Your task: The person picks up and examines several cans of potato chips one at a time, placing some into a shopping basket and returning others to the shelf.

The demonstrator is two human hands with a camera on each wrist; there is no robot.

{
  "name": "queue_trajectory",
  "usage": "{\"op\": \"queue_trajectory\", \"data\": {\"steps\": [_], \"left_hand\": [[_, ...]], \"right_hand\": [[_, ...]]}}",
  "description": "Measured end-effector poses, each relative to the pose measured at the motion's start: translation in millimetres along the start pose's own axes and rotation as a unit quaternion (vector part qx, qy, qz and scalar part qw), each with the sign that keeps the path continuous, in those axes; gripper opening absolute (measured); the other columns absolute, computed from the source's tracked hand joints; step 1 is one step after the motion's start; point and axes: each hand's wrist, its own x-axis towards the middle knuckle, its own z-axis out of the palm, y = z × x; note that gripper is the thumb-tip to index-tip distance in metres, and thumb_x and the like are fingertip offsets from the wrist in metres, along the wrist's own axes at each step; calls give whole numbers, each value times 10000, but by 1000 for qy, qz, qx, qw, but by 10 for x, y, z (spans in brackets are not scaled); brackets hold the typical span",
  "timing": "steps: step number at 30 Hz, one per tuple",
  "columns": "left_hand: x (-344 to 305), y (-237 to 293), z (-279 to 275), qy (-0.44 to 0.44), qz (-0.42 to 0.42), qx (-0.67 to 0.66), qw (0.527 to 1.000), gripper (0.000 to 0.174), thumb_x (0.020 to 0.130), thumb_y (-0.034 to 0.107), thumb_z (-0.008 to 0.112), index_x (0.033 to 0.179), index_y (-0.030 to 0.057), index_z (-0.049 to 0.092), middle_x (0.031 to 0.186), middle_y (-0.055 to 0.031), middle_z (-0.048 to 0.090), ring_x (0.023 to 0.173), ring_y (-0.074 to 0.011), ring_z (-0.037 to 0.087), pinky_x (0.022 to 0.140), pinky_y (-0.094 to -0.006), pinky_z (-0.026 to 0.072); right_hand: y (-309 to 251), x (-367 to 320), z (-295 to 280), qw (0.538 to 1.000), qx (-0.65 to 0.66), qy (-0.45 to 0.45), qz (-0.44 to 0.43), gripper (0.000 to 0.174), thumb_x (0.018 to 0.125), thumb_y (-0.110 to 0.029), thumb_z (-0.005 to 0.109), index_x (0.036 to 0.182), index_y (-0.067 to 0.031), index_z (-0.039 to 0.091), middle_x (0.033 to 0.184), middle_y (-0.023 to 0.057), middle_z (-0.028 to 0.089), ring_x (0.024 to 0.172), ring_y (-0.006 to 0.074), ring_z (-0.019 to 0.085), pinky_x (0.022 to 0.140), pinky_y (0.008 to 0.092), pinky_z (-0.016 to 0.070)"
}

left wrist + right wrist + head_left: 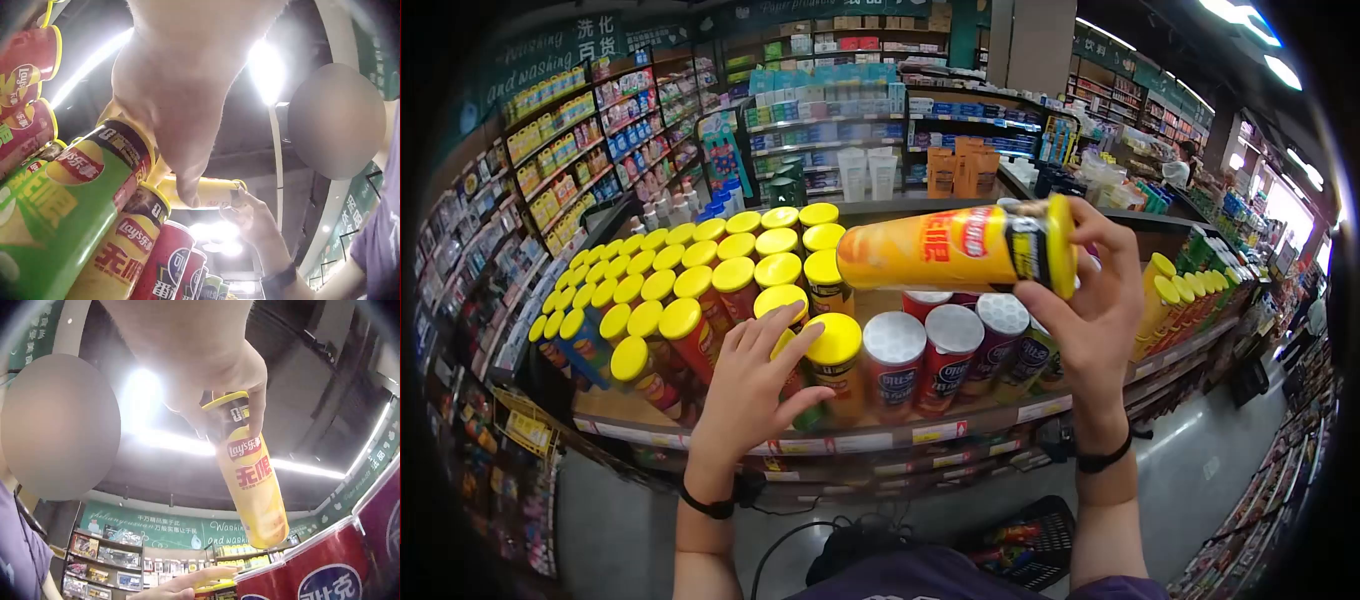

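A yellow Lay's chip canister is tilted nearly level above the shelf, its yellow-lidded end toward the right. My right hand grips it near that lid, thumb on the near side and fingers round the far side. In the right wrist view the same canister hangs down from the fingers. My left hand lies over the yellow-lidded canisters with fingers spread, fingertips right at the lids. Seen from the left wrist, a green Lay's canister stands under that hand, beside a yellow one.
Rows of yellow-lidded canisters fill the shelf's left side. Silver-lidded canisters stand at the front middle, behind a price-tag edge. More canisters stand to the right. A black basket with packets is low near my body.
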Motion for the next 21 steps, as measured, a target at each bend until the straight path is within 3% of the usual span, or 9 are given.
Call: {"op": "queue_trajectory", "data": {"steps": [2, 6, 9, 13, 15, 17, 21], "left_hand": [[22, -13, -23, -29, -2, 31, 999, 731, 882, 559, 726, 1481, 165, 585, 1554, -159, 512, 1421, -391, 479, 1165, -536, 368], [9, -73, -65, -68, -6, 68, 995, 783, 878, 637, 696, 1516, 203, 564, 1598, -178, 471, 1477, -418, 432, 1196, -529, 354], [39, -71, -36, -101, -11, 29, 994, 751, 910, 645, 688, 1508, 210, 561, 1587, -204, 469, 1455, -442, 451, 1162, -539, 387], [69, -110, -73, -122, -13, -5, 992, 820, 860, 699, 712, 1509, 222, 559, 1577, -242, 462, 1439, -470, 460, 1147, -540, 403], [82, -121, -99, -134, -12, -7, 991, 896, 796, 694, 766, 1526, 225, 545, 1601, -240, 440, 1455, -478, 439, 1153, -536, 399], [83, -141, -117, -137, -10, -14, 990, 935, 764, 688, 797, 1532, 223, 538, 1609, -245, 427, 1461, -486, 428, 1154, -534, 398], [81, -186, -150, -142, 5, -28, 989, 936, 760, 680, 805, 1526, 213, 537, 1603, -264, 416, 1455, -496, 427, 1149, -532, 402]], "right_hand": [[23, 135, 93, 999, -32, -37, 6, 569, 805, 59, 844, 1238, -69, 499, 1457, 149, 515, 1249, 262, 648, 923, 329, 623], [154, 310, 228, 996, -39, -85, -4, 530, 810, 15, 857, 1204, -72, 513, 1411, 136, 558, 1202, 238, 682, 910, 328, 629], [84, 529, 199, 988, -62, -136, 28, 540, 796, 37, 861, 1210, -56, 528, 1459, 185, 529, 1282, 278, 617, 1056, 380, 549], [198, 695, 300, 981, -91, -174, 13, 470, 809, -56, 867, 1148, -69, 542, 1263, 80, 644, 1171, 185, 676, 888, 315, 606], [205, 750, 356, 970, -122, -204, 48, 475, 801, -45, 861, 1152, -77, 543, 1273, 78, 632, 1141, 182, 669, 875, 317, 604], [251, 808, 455, 958, -141, -240, 74, 505, 784, 10, 863, 1154, -94, 535, 1402, 87, 576, 1216, 214, 658, 897, 326, 608], [309, 837, 663, 931, -209, -282, 103, 481, 819, -52, 847, 1189, -103, 544, 1284, 63, 649, 1193, 167, 659, 891, 322, 591]]}}
